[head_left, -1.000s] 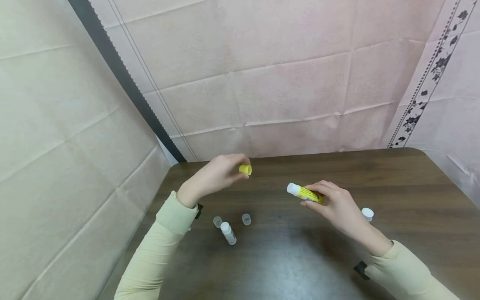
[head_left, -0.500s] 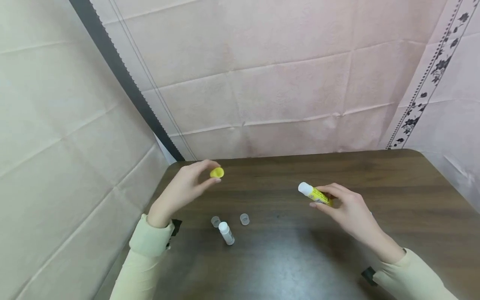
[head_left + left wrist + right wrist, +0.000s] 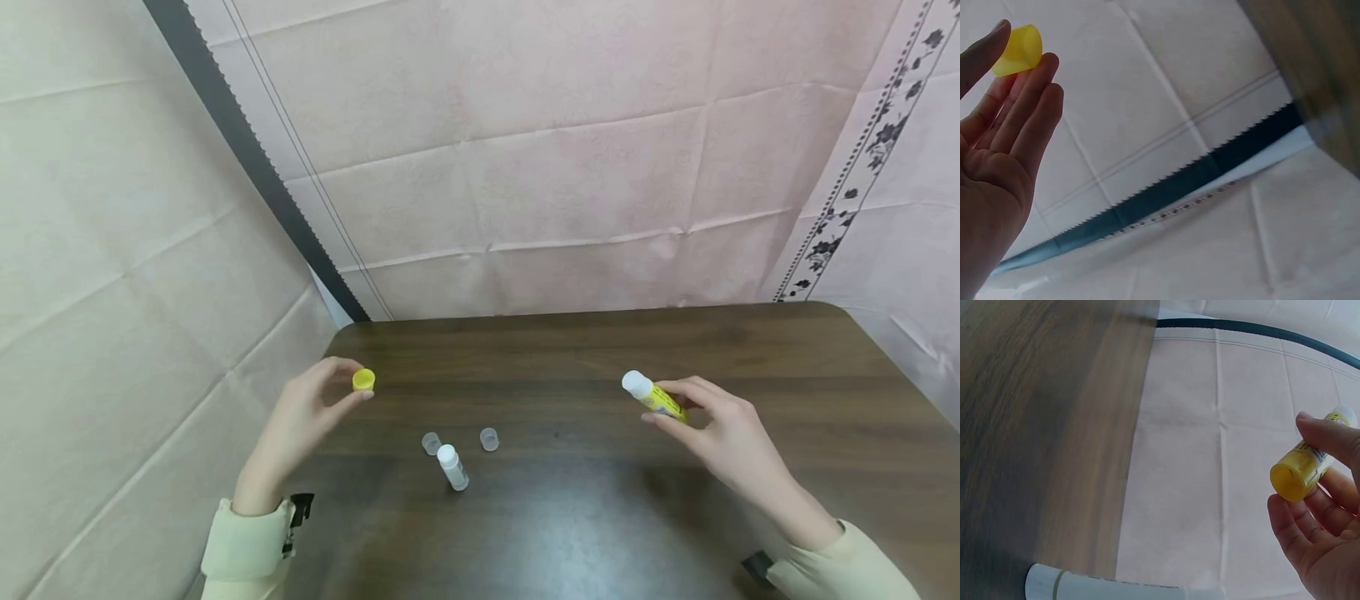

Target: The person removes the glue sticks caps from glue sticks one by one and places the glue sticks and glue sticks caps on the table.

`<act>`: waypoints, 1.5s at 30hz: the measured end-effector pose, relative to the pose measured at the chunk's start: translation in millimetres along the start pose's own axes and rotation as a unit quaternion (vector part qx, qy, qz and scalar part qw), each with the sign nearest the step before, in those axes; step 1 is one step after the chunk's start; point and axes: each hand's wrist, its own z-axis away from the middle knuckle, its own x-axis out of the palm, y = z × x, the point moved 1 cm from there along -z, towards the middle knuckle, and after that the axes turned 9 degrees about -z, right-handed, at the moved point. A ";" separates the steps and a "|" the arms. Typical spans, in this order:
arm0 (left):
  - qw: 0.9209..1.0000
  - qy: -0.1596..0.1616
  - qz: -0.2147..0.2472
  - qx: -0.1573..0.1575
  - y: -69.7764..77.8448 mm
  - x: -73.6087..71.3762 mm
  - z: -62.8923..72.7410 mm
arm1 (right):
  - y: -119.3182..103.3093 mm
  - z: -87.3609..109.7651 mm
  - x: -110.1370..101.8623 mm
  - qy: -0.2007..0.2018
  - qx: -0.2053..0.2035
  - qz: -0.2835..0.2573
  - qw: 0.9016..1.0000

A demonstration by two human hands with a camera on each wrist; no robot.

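Note:
My left hand [image 3: 303,412] pinches a small yellow cap [image 3: 363,380] between thumb and fingertips, above the table's left side. In the left wrist view the cap [image 3: 1021,51] is hollow and slightly see-through. My right hand [image 3: 731,429] holds a yellow glue stick [image 3: 663,402] at a tilt, its white end pointing up and left. From the right wrist view, the glue stick's other end [image 3: 1291,480] is translucent yellow. A white glue stick [image 3: 453,467] stands on the table between the hands, with two small clear caps [image 3: 490,439] [image 3: 431,443] behind it.
The dark wooden table [image 3: 555,517] ends at a light cloth backdrop [image 3: 585,183], with another cloth wall [image 3: 135,350] on the left. A white cylinder [image 3: 1116,587] shows at the bottom of the right wrist view; the right arm hides it from the head view.
My left hand has carried the yellow cap left and down, away from the glue stick. My right hand has shifted right with the glue stick. The things between them stay put.

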 end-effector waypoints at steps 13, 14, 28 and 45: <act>0.999 -0.029 -0.015 0.019 -19.7 37.2 33.3 | -4.7 9.5 -10.4 0.006 0.019 -0.002 1.000; 0.999 -0.041 -0.006 0.013 -20.2 40.2 34.8 | -5.1 9.8 -10.5 0.008 0.018 -0.002 1.000; 0.982 -0.186 0.017 -0.023 -25.4 75.8 44.7 | -5.2 10.5 -21.6 0.043 -0.012 0.020 0.999; 0.971 -0.236 0.019 -0.024 -32.8 86.9 53.2 | -10.6 18.3 -44.6 0.065 0.055 0.012 0.996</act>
